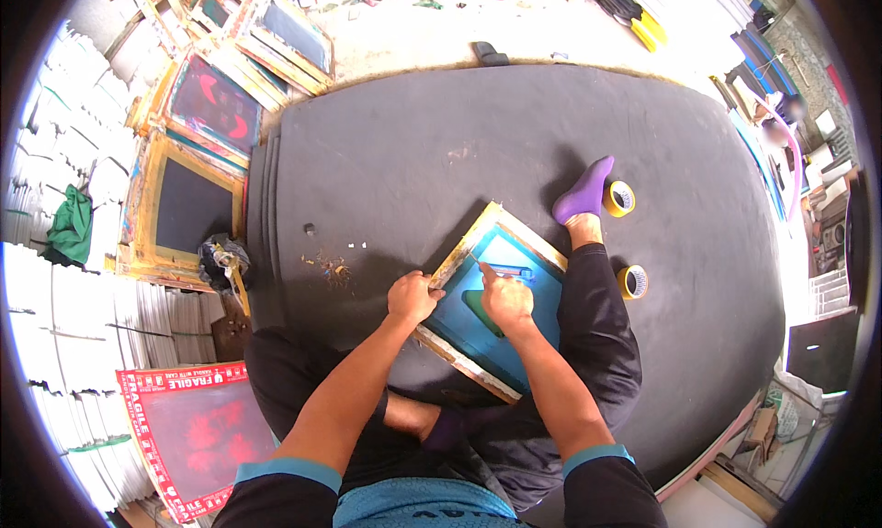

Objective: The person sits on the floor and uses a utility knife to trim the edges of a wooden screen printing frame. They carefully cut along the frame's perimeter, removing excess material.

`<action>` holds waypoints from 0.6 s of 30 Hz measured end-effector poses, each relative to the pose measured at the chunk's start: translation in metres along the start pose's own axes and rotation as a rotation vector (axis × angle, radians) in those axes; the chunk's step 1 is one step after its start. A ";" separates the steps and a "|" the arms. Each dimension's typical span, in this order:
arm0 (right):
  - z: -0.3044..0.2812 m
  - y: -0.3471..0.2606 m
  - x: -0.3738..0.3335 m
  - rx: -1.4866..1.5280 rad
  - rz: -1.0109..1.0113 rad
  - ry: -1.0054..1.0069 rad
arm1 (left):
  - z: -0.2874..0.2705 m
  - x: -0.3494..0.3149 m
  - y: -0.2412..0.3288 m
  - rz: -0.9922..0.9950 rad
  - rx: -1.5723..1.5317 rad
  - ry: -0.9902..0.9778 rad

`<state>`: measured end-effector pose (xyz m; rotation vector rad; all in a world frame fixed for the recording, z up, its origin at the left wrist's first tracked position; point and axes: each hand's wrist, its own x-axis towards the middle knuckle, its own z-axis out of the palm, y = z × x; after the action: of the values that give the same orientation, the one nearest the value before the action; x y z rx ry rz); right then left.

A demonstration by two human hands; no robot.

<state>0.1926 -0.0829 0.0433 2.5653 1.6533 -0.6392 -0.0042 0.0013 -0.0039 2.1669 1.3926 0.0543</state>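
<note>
A wooden screen-printing frame (453, 358) with blue mesh lies tilted across my lap, against my outstretched leg. My left hand (413, 296) is closed on its left rail, thumb and fingers pressed at the wood's inner edge. Over the mesh, my right hand (507, 303) is closed, its index finger extended toward the upper left rail. A thin, light sliver shows at that fingertip; what the fingers hold is mostly hidden. Just beyond the knuckles is a slim blue tool (516, 272), possibly a cutter. A green patch (478, 309) shows on the mesh beside the right hand.
I sit on a stack of dark sheets (395, 160). Two yellow tape rolls (619, 198) lie right of my leg. Scraps (333, 271) lie to the left. More printing frames (165, 206), a red-taped screen (197, 427) and white stacks (64, 317) line the left side.
</note>
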 end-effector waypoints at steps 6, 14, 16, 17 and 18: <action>0.027 0.026 0.013 0.237 -0.074 0.070 | -0.002 0.002 0.009 0.004 0.043 -0.044; 0.063 0.053 0.024 0.499 -0.106 0.124 | -0.006 0.003 0.020 -0.010 0.064 -0.045; 0.053 0.045 0.019 0.385 -0.085 0.056 | -0.010 0.000 0.019 -0.030 0.071 -0.074; 0.031 0.026 0.009 0.220 -0.060 0.004 | -0.016 -0.002 0.016 -0.049 0.075 -0.086; 0.015 0.016 0.003 0.052 -0.029 -0.041 | -0.019 -0.002 0.017 -0.060 0.077 -0.098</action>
<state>0.2024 -0.0909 0.0251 2.5492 1.6871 -0.7409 0.0021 0.0026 0.0210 2.1573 1.4239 -0.1278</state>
